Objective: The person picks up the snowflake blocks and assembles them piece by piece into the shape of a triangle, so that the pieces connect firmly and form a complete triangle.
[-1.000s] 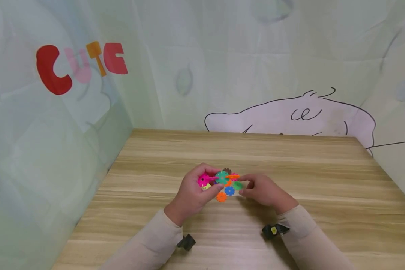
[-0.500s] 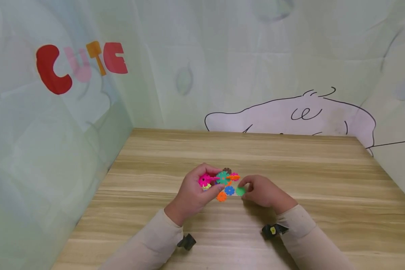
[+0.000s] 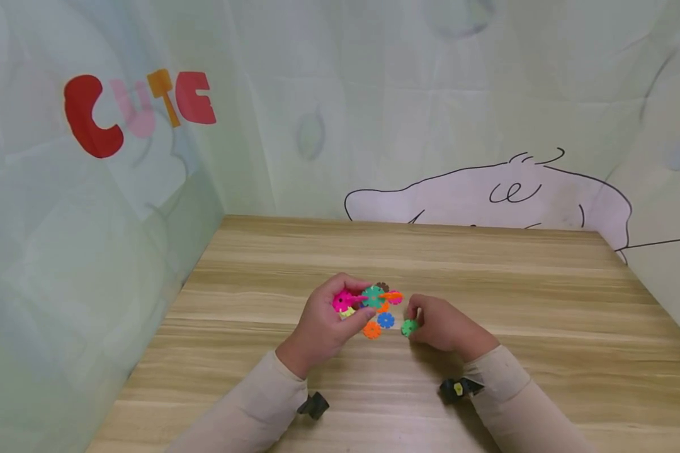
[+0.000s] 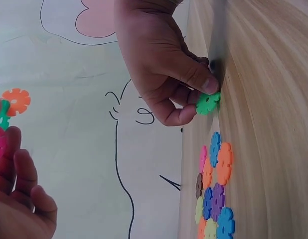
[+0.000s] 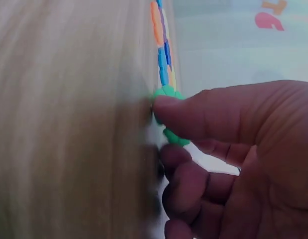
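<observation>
Wooden table (image 3: 544,327): bears no container. Joined cluster of coloured plastic snowflake discs (image 3: 374,298): centre frame, gripped by left hand (image 3: 323,327). Green plastic snowflake disc (image 3: 409,327): a second ago at the cluster's edge, now lower right, detached, pinched by right hand (image 3: 439,324) at the tabletop. Loose discs (image 4: 214,199): flat alongside.

Loose discs (image 3: 378,324) lie between hands; bare table (image 3: 544,302) around.

Both forearms reach forward over the table's near edge. The left hand (image 3: 324,321) curls its fingers closed (thumb on top); the right hand (image 3: 439,324) pinches with thumb and forefinger.
</observation>
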`<state>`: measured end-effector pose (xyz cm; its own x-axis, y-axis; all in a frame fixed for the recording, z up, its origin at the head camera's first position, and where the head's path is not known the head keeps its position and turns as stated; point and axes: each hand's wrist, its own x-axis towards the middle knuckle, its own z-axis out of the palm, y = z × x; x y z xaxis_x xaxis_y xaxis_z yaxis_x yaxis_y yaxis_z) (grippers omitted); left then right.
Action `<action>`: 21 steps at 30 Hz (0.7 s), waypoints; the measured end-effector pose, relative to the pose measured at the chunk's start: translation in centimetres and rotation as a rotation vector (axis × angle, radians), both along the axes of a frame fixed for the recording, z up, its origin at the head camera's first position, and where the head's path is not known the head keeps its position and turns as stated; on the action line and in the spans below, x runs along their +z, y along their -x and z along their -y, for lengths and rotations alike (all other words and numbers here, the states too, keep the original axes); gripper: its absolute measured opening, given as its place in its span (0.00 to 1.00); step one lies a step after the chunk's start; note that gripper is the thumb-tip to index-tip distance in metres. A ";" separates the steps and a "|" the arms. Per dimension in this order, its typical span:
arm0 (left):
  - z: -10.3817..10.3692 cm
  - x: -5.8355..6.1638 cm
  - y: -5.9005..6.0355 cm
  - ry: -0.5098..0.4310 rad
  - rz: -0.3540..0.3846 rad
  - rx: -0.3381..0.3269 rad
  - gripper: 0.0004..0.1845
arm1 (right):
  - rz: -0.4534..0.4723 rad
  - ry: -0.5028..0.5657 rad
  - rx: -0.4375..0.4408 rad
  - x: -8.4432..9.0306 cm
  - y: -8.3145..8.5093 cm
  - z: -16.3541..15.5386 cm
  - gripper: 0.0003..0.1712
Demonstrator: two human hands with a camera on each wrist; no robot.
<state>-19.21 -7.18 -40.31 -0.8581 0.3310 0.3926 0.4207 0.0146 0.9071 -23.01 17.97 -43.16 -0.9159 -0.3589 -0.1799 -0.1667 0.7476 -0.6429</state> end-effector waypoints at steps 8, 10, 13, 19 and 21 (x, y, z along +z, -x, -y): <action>0.0 -0.1 0.0 -0.050 0.015 0.001 0.18 | 0.066 0.288 -0.006 0.9 0.4 -0.5 0.14; 0.1 -0.1 0.0 -0.060 0.021 -0.001 0.18 | 0.062 0.439 -0.006 1.8 0.2 -0.6 0.16; 0.1 -0.1 0.1 -0.062 0.013 0.004 0.18 | 0.030 0.632 0.016 3.1 -0.5 -0.7 0.18; 0.1 0.0 0.1 -0.054 -0.014 0.022 0.18 | -0.034 0.774 0.061 4.6 -1.7 -0.5 0.20; 0.1 0.0 0.2 -0.060 -0.020 0.026 0.18 | -0.040 0.805 0.080 4.9 -2.0 -0.4 0.20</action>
<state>-19.38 -7.29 -40.32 -0.8579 0.2842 0.4281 0.4389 -0.0280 0.8981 -21.05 18.41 -38.25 -0.8821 -0.4293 0.1939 -0.2342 0.0425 -0.9713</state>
